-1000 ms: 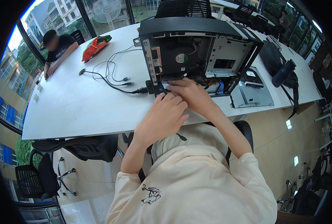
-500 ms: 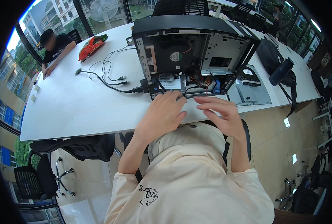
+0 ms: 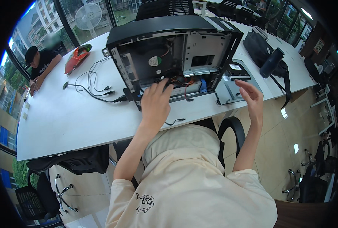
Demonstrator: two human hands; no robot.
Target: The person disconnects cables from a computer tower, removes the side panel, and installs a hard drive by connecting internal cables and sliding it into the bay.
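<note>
Open PC case stands near the table's front edge. Left hand reaches into case bottom, fingers slightly spread; can't tell if pinching. Right hand empty, half-curled, thumb apart, at panel's near edge. Drive lies on panel, right of case.

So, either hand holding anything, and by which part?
Right hand: nothing visible, open. Left hand reaches into the computer case; any grip there can't be told.
</note>
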